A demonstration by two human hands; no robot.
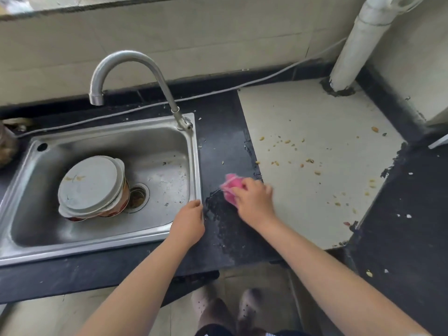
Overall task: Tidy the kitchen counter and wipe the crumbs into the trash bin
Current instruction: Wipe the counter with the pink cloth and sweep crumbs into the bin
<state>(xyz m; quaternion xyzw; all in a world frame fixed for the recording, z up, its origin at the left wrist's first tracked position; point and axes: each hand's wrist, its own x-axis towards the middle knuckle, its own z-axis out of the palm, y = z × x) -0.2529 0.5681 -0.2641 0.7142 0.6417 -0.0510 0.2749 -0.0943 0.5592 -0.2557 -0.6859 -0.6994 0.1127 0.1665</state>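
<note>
The left hand (pixel 188 220) rests, fingers curled and gripping nothing, on the sink (pixel 155 238) rim's right edge. Just right, the right hand (pixel 254 198) clutches a crumpled pink cloth (pixel 231 186) on the dark counter (pixel 218 146), its bunched end pointing up-left. Crumbs (pixel 291 151) scatter on the pale tile (pixel 315 112) beyond.

beige tiled wall (pixel 218 40); white pipe (pixel 356 47)

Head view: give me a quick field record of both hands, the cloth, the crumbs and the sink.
right hand: grips a pink cloth on the dark counter strip
left hand: rests at the sink's right rim, fingers curled, holding nothing seen
crumbs: scattered on the pale counter slab, right of the cloth
sink contents: stacked bowls beside the drain
trash bin: not in view
</note>
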